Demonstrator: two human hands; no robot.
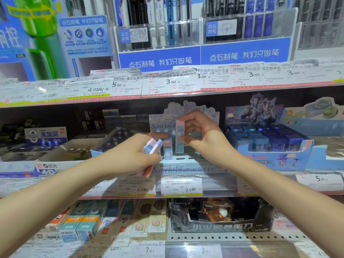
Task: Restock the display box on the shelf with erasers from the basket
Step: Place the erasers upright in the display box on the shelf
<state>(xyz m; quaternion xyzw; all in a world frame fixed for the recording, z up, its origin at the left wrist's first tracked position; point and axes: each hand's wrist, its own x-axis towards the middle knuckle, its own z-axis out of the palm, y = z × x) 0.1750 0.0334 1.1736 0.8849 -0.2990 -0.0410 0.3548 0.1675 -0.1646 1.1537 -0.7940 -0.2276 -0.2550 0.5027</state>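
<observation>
Display box: a pale blue and white cardboard display box point(188, 165) with a cartoon-printed backboard sits on the middle shelf, front edge at the shelf lip. It is the landmark for what follows.
Eraser being placed: a tall pink and light blue rectangular eraser point(179, 135) stands upright inside the display box, near its centre.
Eraser already in: a shorter-looking pink and blue upright eraser point(167, 148) stands in the display box just left of the tall one.
Right hand: the right hand point(202, 135) reaches in over the display box from the right, thumb and fingers pinching the tall eraser along its upper half.
Left hand: the left hand point(134, 155) hovers at the display box's left front corner, fingers curled round a bundle of pastel pink, blue and lilac erasers point(153, 146), index finger stretched toward the shorter eraser.
Right neighbour: a blue cardboard box of dark blue packets point(270, 144) stands just right of the display box.
Left neighbour: a white cardboard tray point(61, 155) lies to the left of the display box, its contents blurred.
Price tag: a white paper price label point(181, 185) hangs directly below the display box.
Above: a row of white price labels point(167, 82) lines the shelf edge over the display box, with blue pen racks point(202, 53) higher up.
Basket: not in view.
</observation>
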